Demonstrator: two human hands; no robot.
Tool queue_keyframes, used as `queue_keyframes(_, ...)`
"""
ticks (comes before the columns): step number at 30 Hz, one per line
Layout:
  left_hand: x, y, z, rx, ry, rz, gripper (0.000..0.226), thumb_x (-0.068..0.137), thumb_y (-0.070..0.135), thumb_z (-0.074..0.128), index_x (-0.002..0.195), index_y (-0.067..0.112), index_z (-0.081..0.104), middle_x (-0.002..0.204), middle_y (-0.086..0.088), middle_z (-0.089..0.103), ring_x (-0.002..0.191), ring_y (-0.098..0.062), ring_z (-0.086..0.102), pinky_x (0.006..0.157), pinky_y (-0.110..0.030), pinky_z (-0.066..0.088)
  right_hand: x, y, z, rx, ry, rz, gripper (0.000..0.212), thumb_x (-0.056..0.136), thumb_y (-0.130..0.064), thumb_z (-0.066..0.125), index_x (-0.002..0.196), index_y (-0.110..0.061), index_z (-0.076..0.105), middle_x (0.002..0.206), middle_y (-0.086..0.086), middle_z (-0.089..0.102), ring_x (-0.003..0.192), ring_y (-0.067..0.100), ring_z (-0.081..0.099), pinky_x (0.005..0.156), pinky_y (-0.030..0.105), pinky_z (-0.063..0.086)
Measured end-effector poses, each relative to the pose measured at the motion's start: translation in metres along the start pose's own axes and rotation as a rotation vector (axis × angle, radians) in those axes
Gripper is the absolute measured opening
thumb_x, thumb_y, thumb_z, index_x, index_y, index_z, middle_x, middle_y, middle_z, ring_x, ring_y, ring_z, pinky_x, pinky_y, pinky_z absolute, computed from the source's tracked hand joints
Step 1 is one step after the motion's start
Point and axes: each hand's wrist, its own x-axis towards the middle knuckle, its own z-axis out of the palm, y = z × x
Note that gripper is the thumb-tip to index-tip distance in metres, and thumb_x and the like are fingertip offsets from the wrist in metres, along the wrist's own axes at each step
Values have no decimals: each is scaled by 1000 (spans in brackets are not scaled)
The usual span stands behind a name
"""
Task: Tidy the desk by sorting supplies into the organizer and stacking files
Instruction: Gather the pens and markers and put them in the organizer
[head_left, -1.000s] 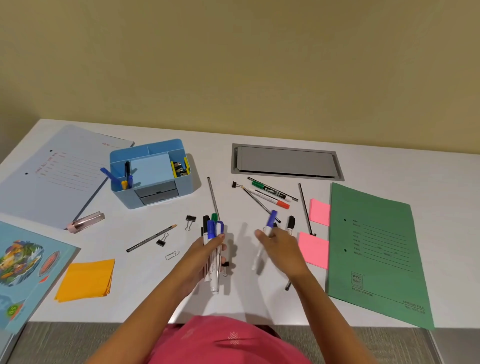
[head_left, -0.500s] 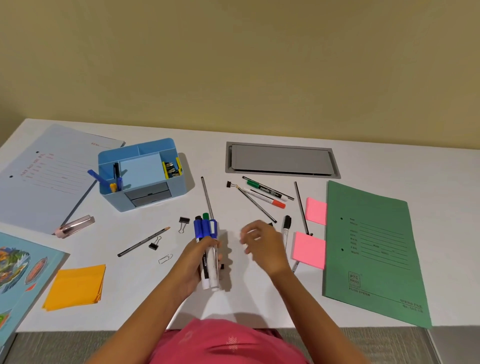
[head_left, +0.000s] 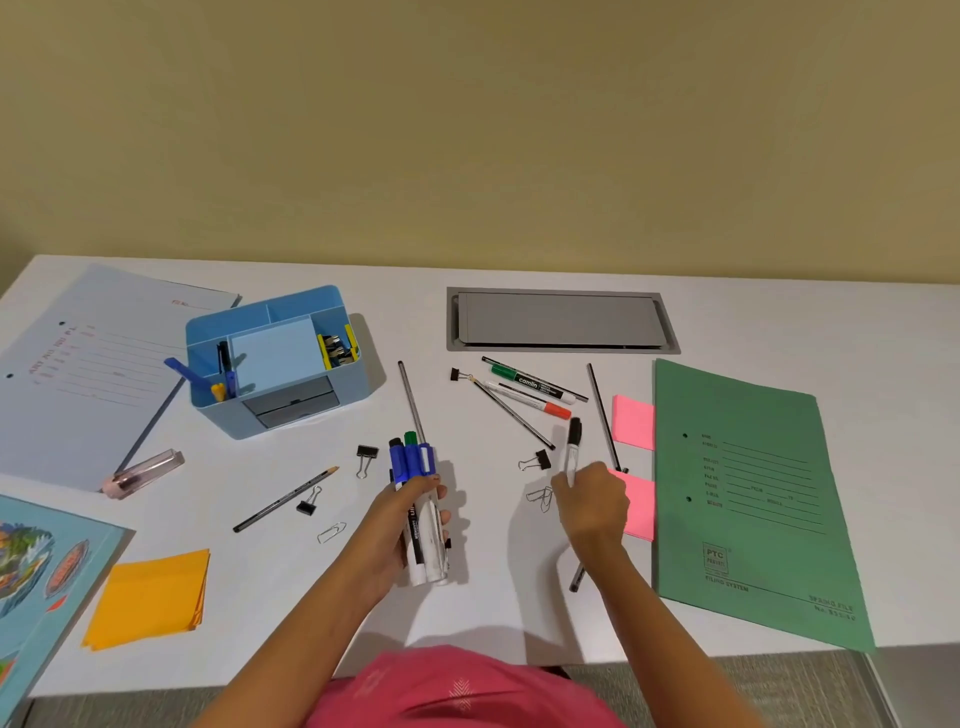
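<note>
Logged blue organizer (head_left: 218, 410) upright, a few pens in its left compartment. Front-right of organizer, found left hand (head_left: 400, 519) clenched round bundle of markers (head_left: 413, 460), caps pointing away. Farther right of organizer, noted right hand (head_left: 592, 501) curled, pinching tail of black-capped marker (head_left: 573, 441).

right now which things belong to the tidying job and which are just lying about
Job: bundle of capped markers in left hand; black-capped marker in right hand; light blue plastic organizer; green paper file; orange sticky notes.
Lying about: grey metal hatch lid.
</note>
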Motion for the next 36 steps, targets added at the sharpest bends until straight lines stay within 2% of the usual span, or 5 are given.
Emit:
queue_keyframes(8, 7, 13, 4, -52, -54, 42, 29, 87, 24, 62, 107, 3, 60, 76, -6, 67, 67, -20, 66, 52, -28, 54, -53, -58, -23, 483, -359, -292, 12, 82, -23, 71, 82, -16, 61, 69, -6, 60, 59, 7, 57, 51, 16, 46)
queue_keyframes(16, 26, 9, -2, -76, 29, 113, 21, 84, 14, 66, 102, 4, 60, 75, -14, 66, 65, -23, 66, 63, -33, 55, -71, -78, -11, 443, -554, -465, 7, 82, -23, 72, 84, -18, 68, 77, 3, 67, 63, 10, 62, 58, 19, 52)
queue_keyframes(21, 41, 9, -13, -109, 146, 85, 18, 84, 11, 64, 100, 5, 61, 76, -13, 63, 69, -24, 62, 69, -37, 52, -16, -73, -5, 484, -368, -405, 13, 83, -4, 65, 79, -17, 65, 69, -3, 62, 59, 11, 57, 57, 27, 51)
queue_keyframes(27, 53, 12, -16, -116, 152, 66, 14, 84, 9, 65, 97, 7, 61, 73, -12, 63, 68, -25, 61, 69, -38, 51, 70, -55, 9, 196, 16, -503, 26, 81, 8, 58, 102, -6, 63, 100, 8, 62, 96, 24, 58, 85, 34, 49)
queue_keyframes(36, 65, 16, -17, -73, 160, 53, 19, 82, 10, 66, 100, 10, 61, 73, -10, 66, 71, -24, 62, 80, -44, 50, 127, -53, 22, -196, 44, -553, 17, 92, -11, 57, 107, -5, 61, 103, 11, 61, 93, 22, 54, 78, 31, 50)
